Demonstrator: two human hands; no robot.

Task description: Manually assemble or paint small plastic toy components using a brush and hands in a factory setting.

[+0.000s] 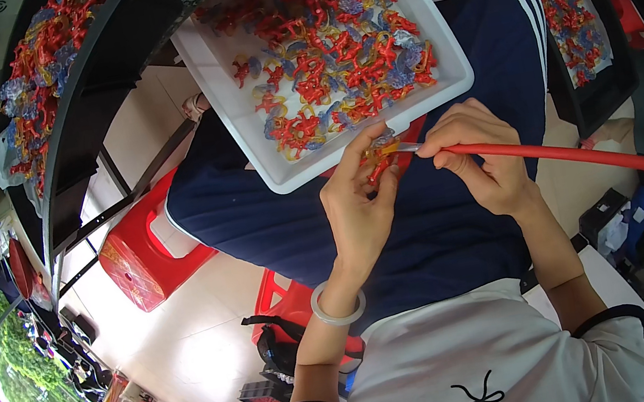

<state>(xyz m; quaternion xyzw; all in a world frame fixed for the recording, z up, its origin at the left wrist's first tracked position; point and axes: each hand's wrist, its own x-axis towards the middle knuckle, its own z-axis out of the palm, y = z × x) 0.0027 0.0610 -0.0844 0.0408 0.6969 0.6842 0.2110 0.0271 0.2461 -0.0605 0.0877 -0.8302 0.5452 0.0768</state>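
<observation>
Between the thumb and fingers of my left hand [360, 203] is a small figurine [380, 161] in red, yellow and clear blue-grey. My right hand [479, 156] grips a long red-handled tool [581, 153] like a brush or thin blade, its pale metal neck pointing left. The tool's tip meets the figurine; fingers partly hide that contact, so I cannot tell the tip's exact shape. Just beyond both hands, a white tray [268, 163] rests at my knees, holding many similar red, yellow and blue figurines [323, 63].
More figurines [49, 68] are heaped on a dark tray at the far left, and others [555, 5] lie in a black tray at the right. Red plastic stools [144, 254] stand to the left. Dark and blue boxes [605, 216] sit at the right.
</observation>
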